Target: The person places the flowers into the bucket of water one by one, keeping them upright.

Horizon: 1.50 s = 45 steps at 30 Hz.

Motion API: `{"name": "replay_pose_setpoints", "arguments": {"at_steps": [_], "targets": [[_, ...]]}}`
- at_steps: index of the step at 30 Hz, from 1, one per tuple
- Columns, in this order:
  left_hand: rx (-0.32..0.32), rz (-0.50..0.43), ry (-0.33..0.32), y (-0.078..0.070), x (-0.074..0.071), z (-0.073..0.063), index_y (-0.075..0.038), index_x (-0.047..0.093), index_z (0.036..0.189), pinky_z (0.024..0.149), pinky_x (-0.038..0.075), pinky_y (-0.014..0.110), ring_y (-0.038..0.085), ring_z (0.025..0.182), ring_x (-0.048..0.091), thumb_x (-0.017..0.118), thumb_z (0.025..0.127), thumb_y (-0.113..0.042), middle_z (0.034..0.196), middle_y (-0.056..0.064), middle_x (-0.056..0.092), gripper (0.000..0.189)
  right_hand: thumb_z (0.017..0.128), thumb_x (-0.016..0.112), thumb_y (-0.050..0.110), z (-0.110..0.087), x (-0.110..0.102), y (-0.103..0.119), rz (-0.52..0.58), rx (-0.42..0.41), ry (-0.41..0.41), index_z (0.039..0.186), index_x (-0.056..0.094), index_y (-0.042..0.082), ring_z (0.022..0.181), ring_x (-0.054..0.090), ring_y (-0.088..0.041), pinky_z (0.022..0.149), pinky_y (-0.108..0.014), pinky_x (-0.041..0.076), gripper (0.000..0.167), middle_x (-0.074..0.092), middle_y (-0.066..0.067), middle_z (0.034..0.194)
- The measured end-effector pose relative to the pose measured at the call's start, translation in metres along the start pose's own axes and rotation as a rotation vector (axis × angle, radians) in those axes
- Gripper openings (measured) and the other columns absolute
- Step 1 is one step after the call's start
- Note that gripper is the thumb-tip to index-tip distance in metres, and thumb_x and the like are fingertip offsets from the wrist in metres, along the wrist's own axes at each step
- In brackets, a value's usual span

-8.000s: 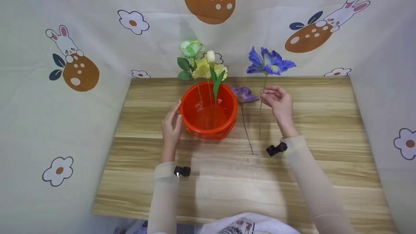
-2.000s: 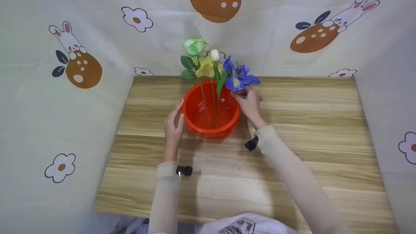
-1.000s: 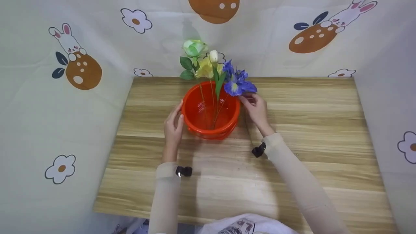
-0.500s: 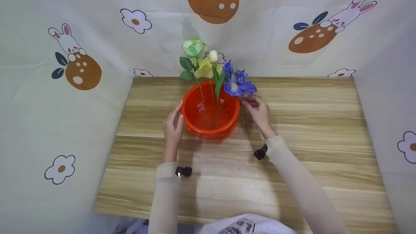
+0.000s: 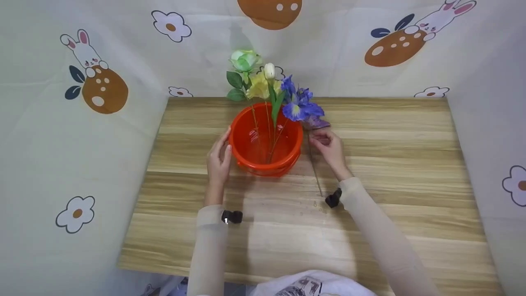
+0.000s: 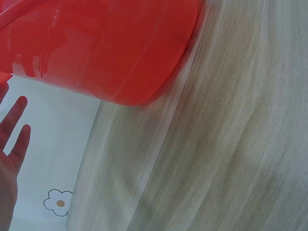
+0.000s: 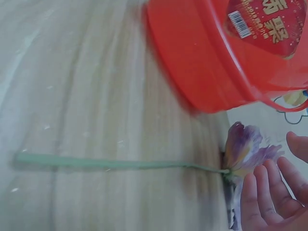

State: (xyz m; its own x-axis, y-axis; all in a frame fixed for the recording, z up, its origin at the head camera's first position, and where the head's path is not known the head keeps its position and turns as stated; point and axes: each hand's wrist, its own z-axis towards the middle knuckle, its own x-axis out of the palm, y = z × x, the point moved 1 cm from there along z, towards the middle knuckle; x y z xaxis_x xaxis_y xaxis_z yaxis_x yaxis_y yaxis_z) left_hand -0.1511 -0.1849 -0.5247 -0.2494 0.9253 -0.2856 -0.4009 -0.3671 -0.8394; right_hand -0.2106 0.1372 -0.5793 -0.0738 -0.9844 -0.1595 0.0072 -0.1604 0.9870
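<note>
An orange-red bucket (image 5: 265,164) stands on the wooden table, its inside facing the head camera. My left hand (image 5: 218,162) rests against its left rim with fingers extended. A green rose (image 5: 244,61), yellow flowers (image 5: 259,86), a white tulip (image 5: 269,71) and a blue iris (image 5: 302,107) stand in the bucket, stems leaning on the rim. To its right a purple flower (image 5: 316,122) lies on the table, partly hidden under the iris, stem toward me. My right hand (image 5: 331,150) hovers beside that stem, fingers loosely bent and holding nothing; the right wrist view shows the purple flower (image 7: 245,149) near its fingertips.
A patterned cloth (image 5: 341,49) hangs behind and at both sides of the table (image 5: 402,164). Small water drops (image 5: 315,204) dot the wood near the purple flower's stem end. A bucket handle (image 5: 283,169) hangs at the right front.
Eight seconds ago my right hand held the blue iris right of the bucket. The iris now stands in the bucket, let go, and that hand has drawn back right toward me. The left hand stays put.
</note>
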Motion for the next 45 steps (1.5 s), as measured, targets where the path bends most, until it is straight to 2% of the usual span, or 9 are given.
{"name": "replay_pose_setpoints", "arguments": {"at_steps": [9,19,22,27,29,30,35,40,45], "targets": [[0.004,-0.003,0.004,0.000,0.000,-0.001,0.008,0.055,0.136,0.115,0.040,0.021,0.037,0.135,0.051,0.053,0.097,0.003,0.141,0.028,0.055,0.040,0.089,0.071,0.005,-0.009,-0.009,-0.015,-0.058,0.130,0.132,0.116,0.064,-0.012,0.073,0.061,0.005,0.068,-0.011,0.053,0.033,0.071,-0.024,0.105],[-0.009,0.011,-0.008,0.000,0.001,-0.002,0.011,0.056,0.134,0.116,0.038,0.021,0.036,0.134,0.053,0.054,0.096,0.004,0.140,0.028,0.056,0.039,0.083,0.078,0.006,-0.016,-0.019,-0.026,-0.141,0.205,0.304,0.120,0.063,-0.009,0.075,0.064,-0.002,0.072,-0.013,0.055,0.042,0.070,-0.027,0.108],[-0.006,0.012,-0.012,0.000,0.002,-0.002,0.011,0.056,0.134,0.116,0.037,0.019,0.035,0.134,0.053,0.054,0.096,0.003,0.139,0.029,0.056,0.038,0.082,0.078,0.005,-0.021,-0.021,-0.030,-0.154,0.190,0.342,0.117,0.064,-0.010,0.075,0.066,-0.003,0.072,-0.014,0.056,0.040,0.071,-0.027,0.105],[-0.014,0.005,-0.004,0.000,0.002,-0.002,0.009,0.056,0.135,0.116,0.037,0.019,0.037,0.135,0.052,0.054,0.097,0.001,0.141,0.027,0.056,0.039,0.081,0.079,0.005,-0.030,-0.023,-0.033,-0.197,0.165,0.347,0.110,0.067,-0.010,0.071,0.066,-0.002,0.069,-0.013,0.056,0.034,0.074,-0.023,0.097],[-0.026,0.004,0.001,-0.001,0.001,-0.002,0.008,0.056,0.136,0.117,0.039,0.026,0.036,0.135,0.051,0.054,0.098,0.000,0.142,0.026,0.056,0.039,0.080,0.080,0.005,-0.033,-0.022,-0.033,-0.219,0.156,0.330,0.107,0.069,-0.008,0.070,0.066,-0.002,0.067,-0.014,0.055,0.032,0.075,-0.022,0.094],[-0.022,0.007,0.000,0.005,0.001,-0.002,0.005,0.056,0.137,0.117,0.039,0.027,0.032,0.136,0.052,0.054,0.098,-0.002,0.143,0.022,0.056,0.039,0.080,0.080,0.006,-0.034,-0.021,-0.033,-0.231,0.145,0.326,0.106,0.069,-0.008,0.069,0.065,-0.002,0.066,-0.014,0.055,0.031,0.075,-0.022,0.094],[-0.029,0.013,-0.002,0.005,0.002,-0.002,0.004,0.057,0.137,0.118,0.037,0.027,0.031,0.137,0.051,0.053,0.098,-0.003,0.143,0.019,0.057,0.039,0.078,0.082,0.008,-0.033,-0.016,-0.032,-0.297,0.108,0.292,0.100,0.071,-0.006,0.066,0.063,-0.002,0.063,-0.013,0.054,0.027,0.075,-0.020,0.088],[-0.031,0.018,-0.008,-0.001,0.001,-0.002,0.006,0.056,0.136,0.118,0.037,0.027,0.034,0.136,0.051,0.054,0.098,-0.001,0.142,0.024,0.056,0.039,0.077,0.083,0.010,-0.031,-0.011,-0.029,-0.395,0.090,0.264,0.093,0.072,-0.003,0.062,0.060,-0.001,0.059,-0.013,0.051,0.024,0.073,-0.013,0.080],[-0.015,0.011,-0.010,-0.001,0.002,-0.001,0.007,0.056,0.136,0.117,0.037,0.023,0.039,0.134,0.051,0.054,0.097,0.001,0.141,0.027,0.056,0.039,0.080,0.078,0.013,-0.033,-0.006,-0.025,-0.502,0.102,0.239,0.089,0.073,0.003,0.067,0.061,-0.009,0.063,-0.020,0.049,0.014,0.073,-0.008,0.080]]}}
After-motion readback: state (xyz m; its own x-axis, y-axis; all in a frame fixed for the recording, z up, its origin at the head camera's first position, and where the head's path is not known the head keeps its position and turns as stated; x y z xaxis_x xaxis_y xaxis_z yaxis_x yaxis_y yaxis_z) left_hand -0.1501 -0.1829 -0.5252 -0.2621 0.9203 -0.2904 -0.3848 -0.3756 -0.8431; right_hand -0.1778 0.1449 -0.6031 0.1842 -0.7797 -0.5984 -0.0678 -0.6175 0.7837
